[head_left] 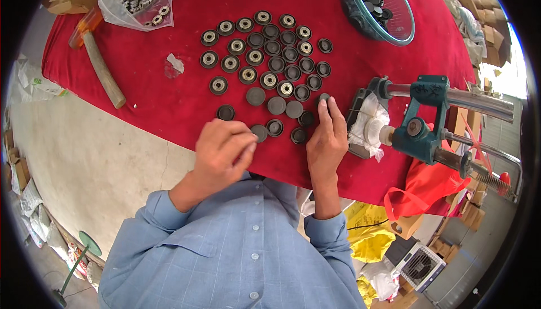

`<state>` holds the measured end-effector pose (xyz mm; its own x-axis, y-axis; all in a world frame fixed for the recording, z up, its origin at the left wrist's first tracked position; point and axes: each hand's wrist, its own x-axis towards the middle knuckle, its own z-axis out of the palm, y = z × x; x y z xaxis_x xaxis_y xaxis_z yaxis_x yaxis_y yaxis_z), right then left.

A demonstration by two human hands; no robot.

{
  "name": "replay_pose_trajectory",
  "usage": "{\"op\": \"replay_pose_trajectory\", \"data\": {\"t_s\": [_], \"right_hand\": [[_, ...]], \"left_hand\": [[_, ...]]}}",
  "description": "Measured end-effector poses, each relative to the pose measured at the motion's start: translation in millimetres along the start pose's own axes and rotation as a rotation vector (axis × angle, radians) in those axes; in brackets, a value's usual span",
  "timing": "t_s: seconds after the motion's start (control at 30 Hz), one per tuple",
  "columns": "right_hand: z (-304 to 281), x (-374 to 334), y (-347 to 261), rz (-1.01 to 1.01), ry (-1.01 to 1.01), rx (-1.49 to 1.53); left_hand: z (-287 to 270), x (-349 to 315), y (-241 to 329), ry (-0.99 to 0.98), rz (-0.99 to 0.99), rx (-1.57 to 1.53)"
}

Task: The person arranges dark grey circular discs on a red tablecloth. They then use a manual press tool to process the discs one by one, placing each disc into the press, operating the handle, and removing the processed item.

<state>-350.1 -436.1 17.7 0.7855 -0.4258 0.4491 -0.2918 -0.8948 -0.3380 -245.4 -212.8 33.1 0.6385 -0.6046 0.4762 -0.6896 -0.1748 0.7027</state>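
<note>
Round black caps lie on a red cloth in a loose cluster. Several of them, like this cap (248,74), hold a silver bearing. Others, such as this hollow cap (292,73), are without one, and a few lie flat face up, like this cap (276,105). My left hand (222,150) is at the near left of the cluster, its fingers curled and pinched at the edge of a black cap (259,133). My right hand (328,143) reaches forward on the right, fingers stretched out, with fingertips touching another black cap (324,98). Its thumb is hidden.
A green manual press (424,112) with a cloth-wrapped end stands at the right. A clear bowl (407,37) of black caps is at the back right. At the back left are a plastic bag (104,6) of bearings and a hammer (102,72). A red bag (431,182) hangs at the near right.
</note>
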Motion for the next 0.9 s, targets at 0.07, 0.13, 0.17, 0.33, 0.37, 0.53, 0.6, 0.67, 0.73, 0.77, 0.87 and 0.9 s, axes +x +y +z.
{"op": "replay_pose_trajectory", "data": {"t_s": [0.07,0.13,0.17,0.33,0.37,0.53,0.6,0.67,0.73,0.77,0.87,0.9], "right_hand": [[-0.7,-3.9,-0.7,0.010,-0.022,0.001],[-0.3,-8.1,-3.8,-0.010,-0.028,-0.048],[-1.5,-9.1,-4.3,-0.023,-0.030,-0.073],[-11.1,2.8,4.2,-0.019,-0.080,-0.008],[-12.6,6.0,6.1,-0.006,-0.096,0.021],[-9.0,9.0,6.5,0.006,-0.065,0.000],[-8.9,7.8,6.7,-0.014,-0.064,-0.023],[-8.6,3.6,4.9,-0.021,-0.068,-0.046],[-5.4,-0.4,3.5,-0.035,-0.045,-0.049],[-3.6,-2.5,2.6,-0.042,-0.033,-0.050],[-1.2,-9.2,-2.4,-0.072,-0.026,-0.107],[-1.8,-8.1,-1.8,-0.066,-0.045,-0.099]], "left_hand": [[13.5,3.0,15.1,-0.087,0.011,0.026],[29.9,4.0,20.5,-0.131,0.062,0.054],[38.1,5.1,22.3,-0.148,0.071,0.082],[63.0,11.2,24.2,-0.208,0.111,0.232],[64.6,13.2,25.1,-0.220,0.107,0.254],[73.5,16.5,23.6,-0.211,0.110,0.276],[75.1,15.9,23.6,-0.206,0.113,0.279],[77.2,14.0,23.1,-0.211,0.124,0.276],[78.4,13.0,21.7,-0.176,0.139,0.270],[78.9,12.4,20.7,-0.159,0.147,0.268],[78.6,12.5,17.5,-0.151,0.161,0.193],[79.2,12.9,16.5,-0.143,0.174,0.163]]}}
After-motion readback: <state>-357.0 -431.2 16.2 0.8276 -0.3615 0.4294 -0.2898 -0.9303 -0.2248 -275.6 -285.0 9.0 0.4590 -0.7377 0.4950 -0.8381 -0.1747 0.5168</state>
